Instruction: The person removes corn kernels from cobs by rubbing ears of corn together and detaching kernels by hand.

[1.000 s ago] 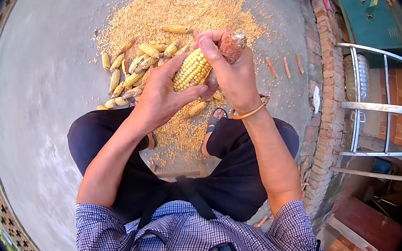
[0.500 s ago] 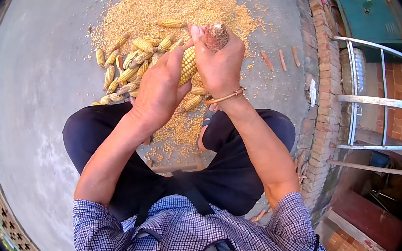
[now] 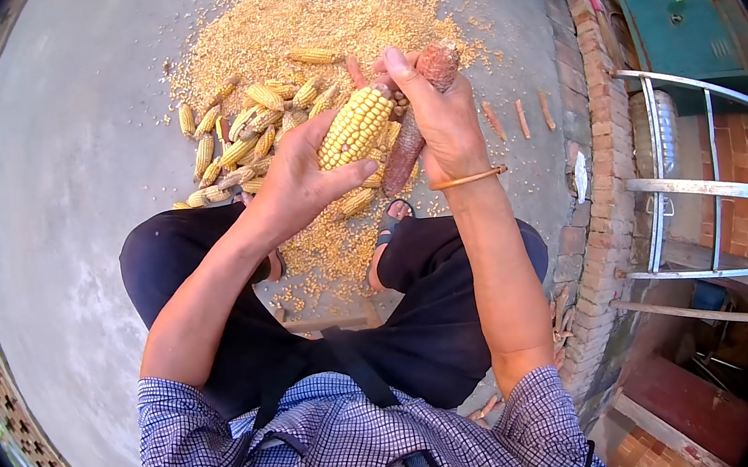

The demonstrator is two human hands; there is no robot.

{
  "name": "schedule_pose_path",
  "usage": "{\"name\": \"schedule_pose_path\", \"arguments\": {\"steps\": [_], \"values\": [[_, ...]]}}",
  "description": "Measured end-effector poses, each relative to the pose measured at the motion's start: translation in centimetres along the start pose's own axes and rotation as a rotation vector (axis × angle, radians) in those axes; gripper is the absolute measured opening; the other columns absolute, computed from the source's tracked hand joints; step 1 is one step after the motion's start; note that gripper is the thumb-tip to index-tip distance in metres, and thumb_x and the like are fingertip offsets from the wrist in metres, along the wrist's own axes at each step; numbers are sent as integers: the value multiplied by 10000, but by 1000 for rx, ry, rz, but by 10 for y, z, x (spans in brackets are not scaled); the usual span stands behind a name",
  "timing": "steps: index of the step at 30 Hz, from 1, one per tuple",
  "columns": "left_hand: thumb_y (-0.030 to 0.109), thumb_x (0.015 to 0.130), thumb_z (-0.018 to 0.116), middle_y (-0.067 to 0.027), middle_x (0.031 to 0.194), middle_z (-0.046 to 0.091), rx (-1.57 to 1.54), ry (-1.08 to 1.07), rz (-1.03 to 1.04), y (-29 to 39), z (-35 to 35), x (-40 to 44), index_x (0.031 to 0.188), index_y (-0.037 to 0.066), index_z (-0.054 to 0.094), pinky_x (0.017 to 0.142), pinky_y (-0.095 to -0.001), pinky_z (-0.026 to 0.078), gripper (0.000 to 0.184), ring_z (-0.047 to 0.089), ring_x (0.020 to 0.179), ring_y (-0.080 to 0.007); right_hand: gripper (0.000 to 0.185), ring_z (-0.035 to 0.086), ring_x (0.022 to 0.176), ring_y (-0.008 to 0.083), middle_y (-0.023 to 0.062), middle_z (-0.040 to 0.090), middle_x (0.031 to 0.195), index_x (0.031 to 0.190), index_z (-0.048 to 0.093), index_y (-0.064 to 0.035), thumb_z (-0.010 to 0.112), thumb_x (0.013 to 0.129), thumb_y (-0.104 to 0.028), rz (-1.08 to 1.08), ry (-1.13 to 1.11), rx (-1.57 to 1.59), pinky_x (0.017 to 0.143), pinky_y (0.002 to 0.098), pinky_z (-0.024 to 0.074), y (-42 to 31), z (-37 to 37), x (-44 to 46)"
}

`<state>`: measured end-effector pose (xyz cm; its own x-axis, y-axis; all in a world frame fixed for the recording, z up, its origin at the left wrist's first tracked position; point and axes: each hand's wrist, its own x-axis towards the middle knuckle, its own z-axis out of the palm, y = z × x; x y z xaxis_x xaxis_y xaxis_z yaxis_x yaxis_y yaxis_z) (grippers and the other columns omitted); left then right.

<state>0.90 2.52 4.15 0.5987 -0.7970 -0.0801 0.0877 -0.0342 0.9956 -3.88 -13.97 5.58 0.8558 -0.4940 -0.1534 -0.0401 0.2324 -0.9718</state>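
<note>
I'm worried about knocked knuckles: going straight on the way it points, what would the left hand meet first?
Probably the right hand, or the bare corncob it grips; depth leaves the order unclear.

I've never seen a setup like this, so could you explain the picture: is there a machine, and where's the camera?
No machine: these are a person's bare hands, seen from a camera worn on the head, looking forward and down. The left hand holds a yellow corn ear; the right hand grips a reddish cob. On the grey floor lie loose kernels, a heap of other ears and, to the right, thin bare cobs.
</note>
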Motion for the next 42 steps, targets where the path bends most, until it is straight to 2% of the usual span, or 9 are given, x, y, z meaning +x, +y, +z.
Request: {"name": "schedule_pose_path", "arguments": {"steps": [4,7,10,16,25,32,36,40,42], "values": [[193,827,718,2,875,616,-56,0,-124,-1,-7,0,1253,-27,539,617,-237,472,512,576,718,-76,260,632,876,134,78,677,929,938,659,16,694,922,-242,-71,-62,-106,789,301,505,6,7,-3],[110,799,716,-99,911,665,241,107,252,-25,-1,8,1208,-55,547,690,-347,506,472,600,793,-154,243,615,738,112,49,650,739,863,650,14,740,873,-212,-232,-5,-259,725,276,497,7,26,-15],[58,778,707,-160,1046,691,405,112,87,-20,3,3,1151,-66,566,893,-359,484,418,642,1024,-240,193,618,603,205,129,623,651,817,608,38,723,838,-116,-432,178,-435,610,329,488,32,27,-3],[38,761,716,-239,975,652,1020,171,225,-12,8,-2,1170,-52,551,828,-358,493,450,662,952,-249,131,622,552,148,79,629,630,786,611,25,685,854,-59,-298,304,-258,517,309,466,30,21,12],[69,776,713,-173,855,613,465,179,139,-16,-1,5,1123,-55,547,739,-366,475,403,595,787,-199,214,648,789,131,67,690,816,961,680,15,708,899,-188,-51,-40,-114,771,300,514,11,2,9],[68,777,700,-255,1059,603,759,274,305,-27,13,3,1200,-37,470,784,-472,507,493,627,888,-434,160,671,716,186,135,680,756,807,618,38,701,828,-97,-397,321,-609,664,344,509,44,32,1],[64,792,699,-234,1103,589,939,178,106,-20,16,2,1277,-21,458,866,-408,485,548,598,1036,-389,221,592,565,142,93,634,613,672,582,39,666,828,-93,-237,392,-233,537,341,443,50,26,23],[118,807,740,-143,906,619,454,226,310,-22,7,6,1169,-34,533,712,-333,479,444,615,838,-209,223,603,571,129,67,649,646,695,629,-20,669,871,-150,-83,208,-71,552,303,473,42,17,32],[138,793,764,-89,878,610,42,65,21,-11,0,7,1143,-27,538,624,-274,451,448,579,741,-135,211,652,684,167,89,665,762,824,624,0,656,915,-187,24,124,83,641,317,540,22,15,24]]}}
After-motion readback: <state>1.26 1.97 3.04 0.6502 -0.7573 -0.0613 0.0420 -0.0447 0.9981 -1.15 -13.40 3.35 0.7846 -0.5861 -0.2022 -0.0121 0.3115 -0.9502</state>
